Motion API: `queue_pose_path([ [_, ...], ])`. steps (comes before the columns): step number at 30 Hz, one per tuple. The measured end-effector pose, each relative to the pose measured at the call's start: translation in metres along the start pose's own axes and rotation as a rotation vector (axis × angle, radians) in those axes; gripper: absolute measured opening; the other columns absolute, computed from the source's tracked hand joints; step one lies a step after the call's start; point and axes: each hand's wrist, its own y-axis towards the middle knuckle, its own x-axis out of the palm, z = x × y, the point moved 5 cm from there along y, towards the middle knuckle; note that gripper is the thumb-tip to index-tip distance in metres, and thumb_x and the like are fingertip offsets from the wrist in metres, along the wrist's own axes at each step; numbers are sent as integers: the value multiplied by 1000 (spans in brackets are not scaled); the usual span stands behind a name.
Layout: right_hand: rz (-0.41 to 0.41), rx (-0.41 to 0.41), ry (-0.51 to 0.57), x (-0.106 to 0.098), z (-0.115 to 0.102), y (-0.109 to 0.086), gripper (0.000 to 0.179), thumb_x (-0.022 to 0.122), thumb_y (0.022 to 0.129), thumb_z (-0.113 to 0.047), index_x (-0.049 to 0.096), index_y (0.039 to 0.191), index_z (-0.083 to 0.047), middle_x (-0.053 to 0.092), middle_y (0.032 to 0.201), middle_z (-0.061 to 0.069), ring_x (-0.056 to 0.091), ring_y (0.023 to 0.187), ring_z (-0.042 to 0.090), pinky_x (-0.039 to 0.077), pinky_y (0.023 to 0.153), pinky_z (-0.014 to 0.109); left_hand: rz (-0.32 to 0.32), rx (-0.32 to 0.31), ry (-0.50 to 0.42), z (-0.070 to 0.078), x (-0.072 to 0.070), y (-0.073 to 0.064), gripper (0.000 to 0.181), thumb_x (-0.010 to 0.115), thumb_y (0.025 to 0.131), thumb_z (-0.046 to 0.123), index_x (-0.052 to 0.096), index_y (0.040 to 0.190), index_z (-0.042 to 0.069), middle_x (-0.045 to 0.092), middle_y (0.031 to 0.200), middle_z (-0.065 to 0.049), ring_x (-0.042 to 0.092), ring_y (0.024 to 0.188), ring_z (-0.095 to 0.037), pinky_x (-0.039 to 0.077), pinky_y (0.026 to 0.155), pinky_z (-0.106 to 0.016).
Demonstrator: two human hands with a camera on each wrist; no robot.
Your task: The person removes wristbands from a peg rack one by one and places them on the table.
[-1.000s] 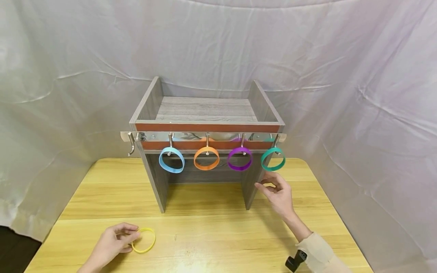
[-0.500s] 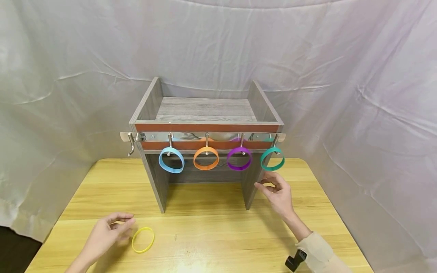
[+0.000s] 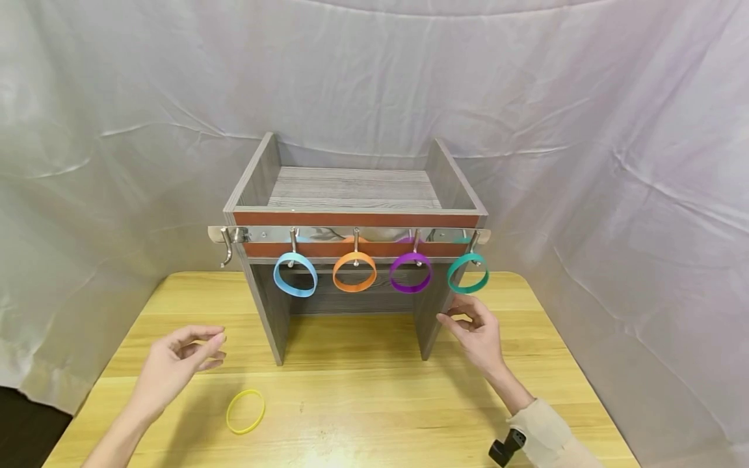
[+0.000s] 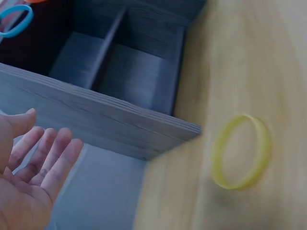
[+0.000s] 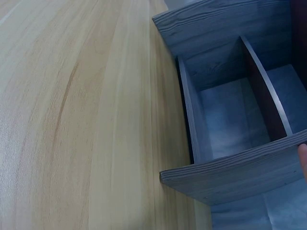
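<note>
Loosely curved and empty, the left hand [image 3: 171, 365] hovers near a thin yellow ring [image 4: 262, 154]; the right hand [image 3: 476, 331], relaxed, touches a grey wood-grain shelf [image 3: 354, 188].

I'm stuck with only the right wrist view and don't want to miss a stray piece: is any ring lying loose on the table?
Observer: Yes, a yellow ring lies on the table, to the person's left.
Operator: Is the left hand touching it?
Observer: No, the left hand is raised apart from it.
Operator: Is any hook without a ring?
Observer: Yes, the leftmost hook in the head view has none.
</note>
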Motion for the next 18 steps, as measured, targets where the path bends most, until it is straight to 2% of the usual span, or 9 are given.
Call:
queue_pose_path([
  [10, -5, -10, -3, 0, 0, 0, 39, 74, 89, 14, 63, 126, 12, 74, 107, -15, 73, 95, 5, 67, 70, 16, 17, 48, -91, 32, 11, 12, 14, 70, 102, 10, 75, 115, 7, 78, 105, 12, 79, 81, -11, 70, 78, -27],
  [18, 2, -35, 27, 0, 0, 0, 41, 71, 86, 23, 63, 125, 13, 76, 107, -12, 73, 94, 4, 66, 70, 15, 33, 136, -201, 54, 26, 21, 13, 69, 101, 3, 76, 112, 6, 80, 102, 9, 78, 78, -11, 70, 77, -26],
])
